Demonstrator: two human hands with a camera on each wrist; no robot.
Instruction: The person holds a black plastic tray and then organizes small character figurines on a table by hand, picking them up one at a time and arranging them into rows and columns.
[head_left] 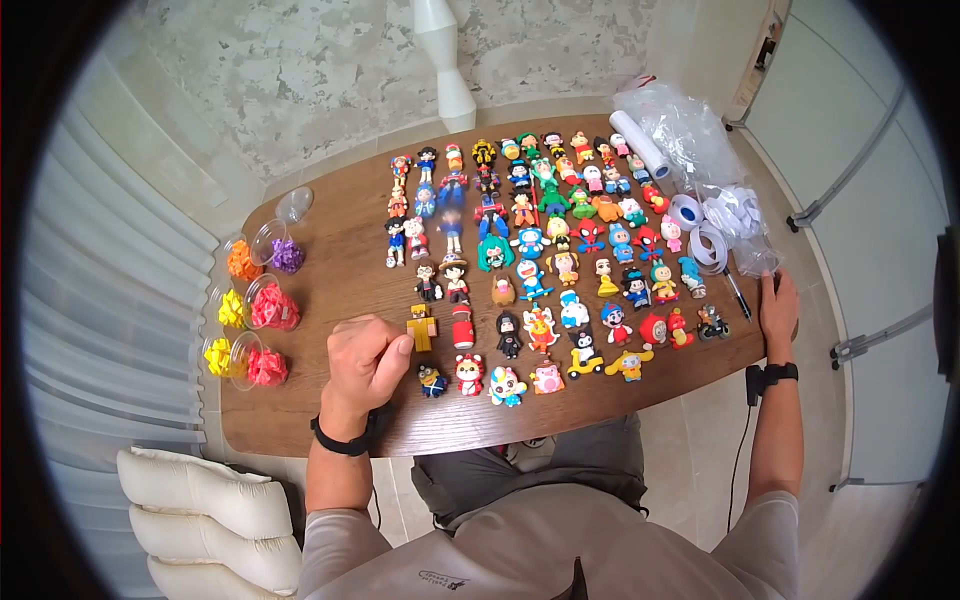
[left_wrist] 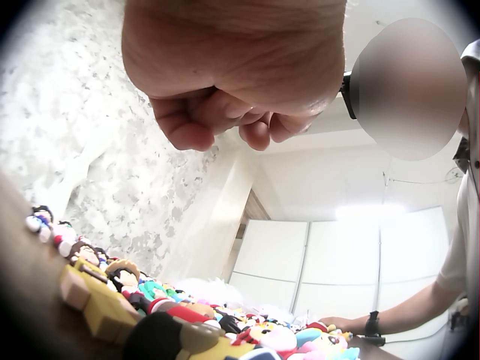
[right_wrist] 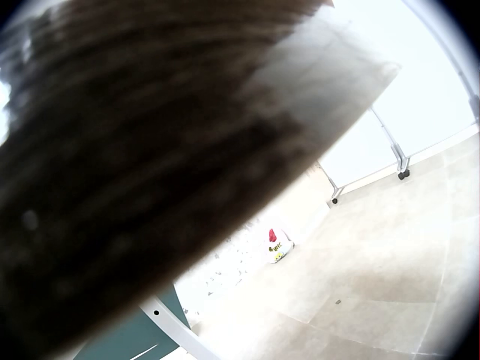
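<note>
Above the front left of the brown table, my left hand [head_left: 368, 362] is raised with its fingers curled into a fist, and no thing shows in it. From below, the left wrist view shows its bent fingers [left_wrist: 217, 124]. Nearest to it are a yellow blocky figurine [head_left: 421, 328] and a small figurine in blue with goggles [head_left: 431, 381]. Many small figurines stand or lie in rows, among them a red cylindrical one [head_left: 462, 328]. My right hand [head_left: 779, 305] rests at the table's right edge with relaxed fingers, near a black pen [head_left: 738, 297].
Clear cups of orange [head_left: 243, 261], purple [head_left: 287, 254], yellow and pink-red [head_left: 274, 306] pieces line the table's left side. A white roll [head_left: 640, 145], clear plastic bags [head_left: 675, 125] and tape rolls [head_left: 708, 247] lie at the right. The table's edge [right_wrist: 172, 195] fills much of the right wrist view.
</note>
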